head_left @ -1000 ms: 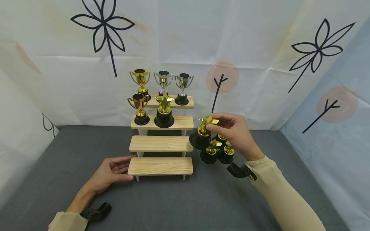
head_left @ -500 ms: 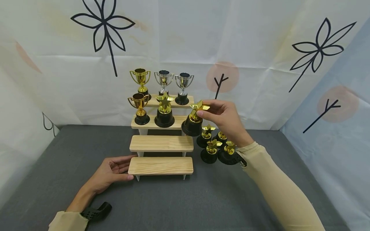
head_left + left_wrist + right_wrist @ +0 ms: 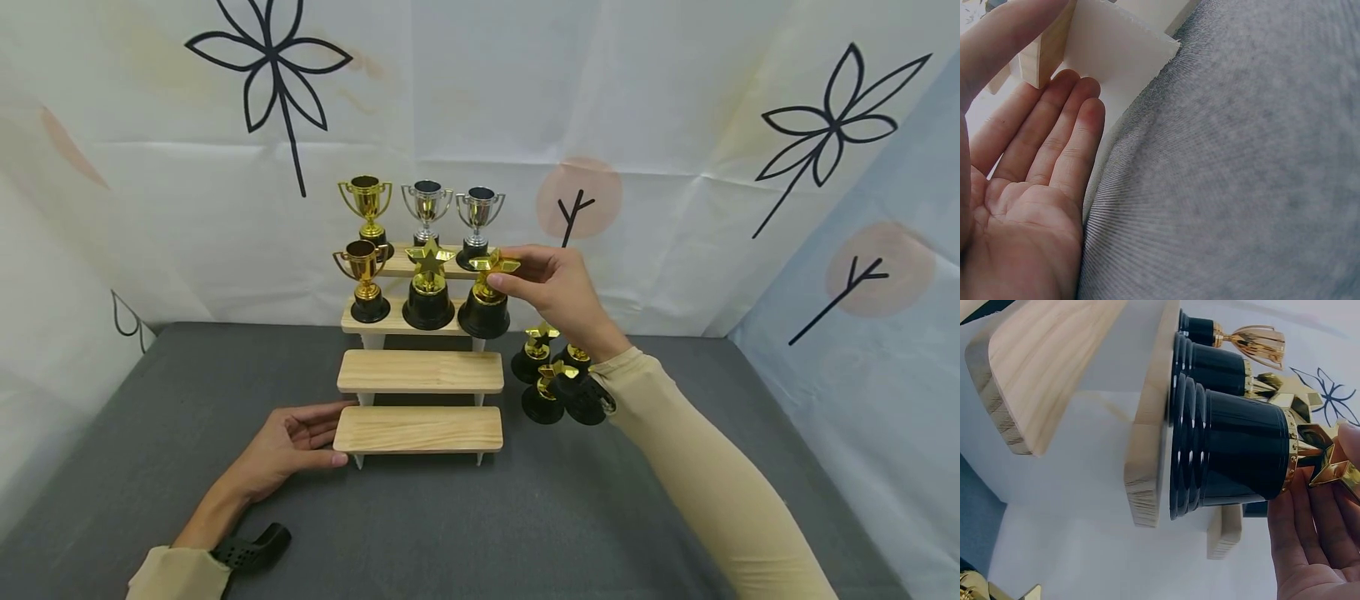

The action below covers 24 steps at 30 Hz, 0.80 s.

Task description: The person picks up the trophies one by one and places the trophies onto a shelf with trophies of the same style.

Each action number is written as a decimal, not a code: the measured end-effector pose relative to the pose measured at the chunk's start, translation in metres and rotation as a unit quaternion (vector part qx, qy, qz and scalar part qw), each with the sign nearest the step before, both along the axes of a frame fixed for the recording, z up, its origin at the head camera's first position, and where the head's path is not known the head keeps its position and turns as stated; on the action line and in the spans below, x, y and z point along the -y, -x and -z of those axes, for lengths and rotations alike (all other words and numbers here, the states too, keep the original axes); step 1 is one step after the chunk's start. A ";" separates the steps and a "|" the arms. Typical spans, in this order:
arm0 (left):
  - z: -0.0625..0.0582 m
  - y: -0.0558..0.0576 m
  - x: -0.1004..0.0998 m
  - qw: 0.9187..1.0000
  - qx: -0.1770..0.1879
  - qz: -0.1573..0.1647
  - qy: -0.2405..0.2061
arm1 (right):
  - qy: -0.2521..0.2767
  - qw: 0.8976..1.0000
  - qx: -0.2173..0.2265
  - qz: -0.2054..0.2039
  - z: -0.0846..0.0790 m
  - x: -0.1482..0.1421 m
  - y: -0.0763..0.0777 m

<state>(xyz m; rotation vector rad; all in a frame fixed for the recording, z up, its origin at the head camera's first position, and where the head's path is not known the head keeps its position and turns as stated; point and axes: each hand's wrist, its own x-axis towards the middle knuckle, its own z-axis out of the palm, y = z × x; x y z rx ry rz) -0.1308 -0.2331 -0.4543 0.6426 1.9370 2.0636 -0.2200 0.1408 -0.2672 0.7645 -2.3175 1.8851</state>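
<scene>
My right hand (image 3: 558,292) pinches the gold star of a black-based star trophy (image 3: 483,310) at the right end of the second-highest step. In the right wrist view its base lies right against the plank (image 3: 1147,456); whether it bears its full weight I cannot tell. Beside it stand another star trophy (image 3: 429,304) and a gold cup trophy (image 3: 367,287). My left hand (image 3: 281,454) rests at the left end of the lowest step of the wooden stand (image 3: 417,429). Its fingers (image 3: 1063,134) are nearly straight, touching the stand's end, with the thumb in front.
On the top step stand a gold cup (image 3: 365,200) and two silver cups (image 3: 480,212). Several star trophies (image 3: 542,400) cluster on the grey table (image 3: 420,533) right of the stand, partly hidden by my right wrist. A patterned cloth (image 3: 675,208) hangs behind.
My right hand has carried the star trophy up and left from above the cluster to the second-highest step, and its tilt has straightened. The left hand has stayed in place.
</scene>
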 end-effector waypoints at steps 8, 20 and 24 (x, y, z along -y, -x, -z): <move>0.000 0.001 0.000 1.000 0.002 -0.002 0.005 | -0.008 1.000 0.008 0.002 0.004 0.003 0.005; -0.002 0.000 -0.001 1.000 -0.002 -0.007 0.012 | 0.000 1.000 0.010 0.003 0.007 0.007 0.011; -0.002 0.000 -0.001 1.000 -0.001 -0.008 0.013 | 0.001 1.000 0.009 0.003 0.007 0.009 0.011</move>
